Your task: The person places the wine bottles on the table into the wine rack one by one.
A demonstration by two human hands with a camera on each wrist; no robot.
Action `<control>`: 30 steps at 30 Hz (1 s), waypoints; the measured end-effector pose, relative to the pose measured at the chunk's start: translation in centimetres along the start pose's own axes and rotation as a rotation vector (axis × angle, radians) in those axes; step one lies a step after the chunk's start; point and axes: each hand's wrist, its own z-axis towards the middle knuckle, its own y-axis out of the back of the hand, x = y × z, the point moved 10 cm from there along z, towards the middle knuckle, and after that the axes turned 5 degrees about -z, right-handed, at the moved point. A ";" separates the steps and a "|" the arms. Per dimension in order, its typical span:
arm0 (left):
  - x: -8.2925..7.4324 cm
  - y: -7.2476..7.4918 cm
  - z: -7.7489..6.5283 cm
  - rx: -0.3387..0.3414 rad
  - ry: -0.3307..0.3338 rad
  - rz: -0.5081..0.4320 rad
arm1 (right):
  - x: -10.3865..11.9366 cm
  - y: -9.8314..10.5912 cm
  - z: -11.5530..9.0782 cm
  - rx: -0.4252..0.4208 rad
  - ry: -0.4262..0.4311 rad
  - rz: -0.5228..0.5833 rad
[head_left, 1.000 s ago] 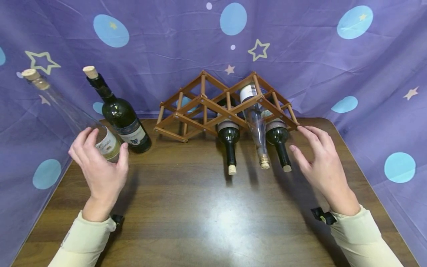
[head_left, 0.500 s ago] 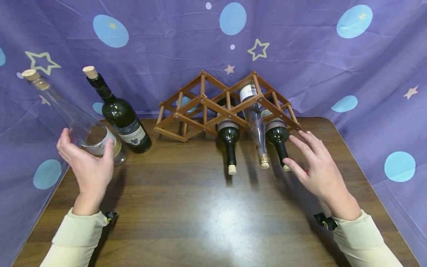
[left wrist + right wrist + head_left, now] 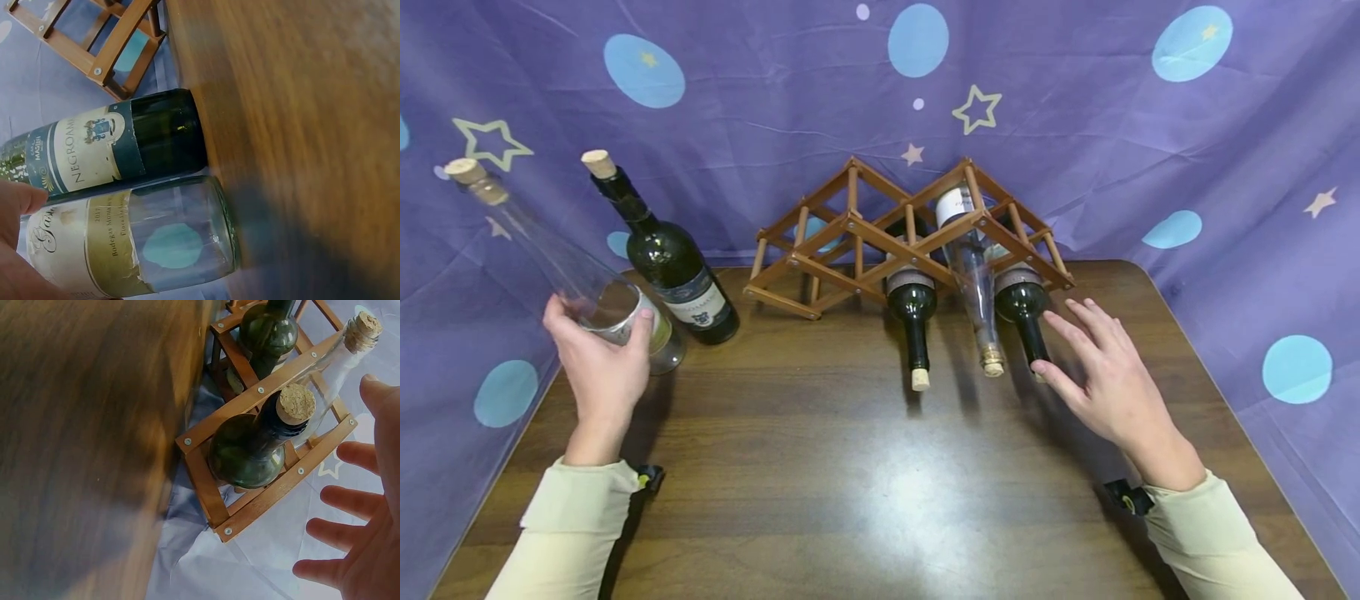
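My left hand (image 3: 598, 354) holds the lower body of a corked clear glass wine bottle (image 3: 572, 271), thumb on the label side. The bottle stands upright on the table; its far-side fingers are partly hidden. Close beside it stands a corked dark green wine bottle (image 3: 125, 147), also upright. My right hand (image 3: 1108, 375) hovers with spread fingers by the right end of the wooden wine rack (image 3: 853, 196), holding nothing. Nearest to it is a dark bottle (image 3: 1022, 302) lying in the rack. A clear bottle (image 3: 973, 283) and another dark bottle (image 3: 913, 304) lie there too, corks forward.
The rack's left cells hold no bottle. Brown wooden table (image 3: 790, 467) stretches in front of the rack. A purple cloth (image 3: 760, 83) with stars and blue ovals hangs behind and at both sides.
My left hand has moved slightly left and closed round the clear bottle's body. My right hand has drawn back a little from the rack's right end, fingers still spread.
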 end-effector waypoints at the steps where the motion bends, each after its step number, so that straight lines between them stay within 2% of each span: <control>1: 0.2 0.0 0.1 -0.002 0.012 0.003 | 0.0 0.0 0.0 -0.002 0.004 -0.001; 6: 0.8 -0.1 0.3 -0.009 0.054 0.018 | 0.0 0.2 0.1 -0.012 0.012 -0.002; 14: 0.4 0.1 -0.1 -0.031 0.086 0.004 | 0.2 0.7 0.4 -0.040 0.031 0.007; 23: -1.1 1.2 -0.9 -0.077 0.026 -0.002 | 0.3 1.6 0.8 -0.072 0.029 0.015; 30: -3.4 1.8 -1.7 -0.101 -0.019 -0.040 | 0.5 2.2 1.4 -0.095 0.038 0.023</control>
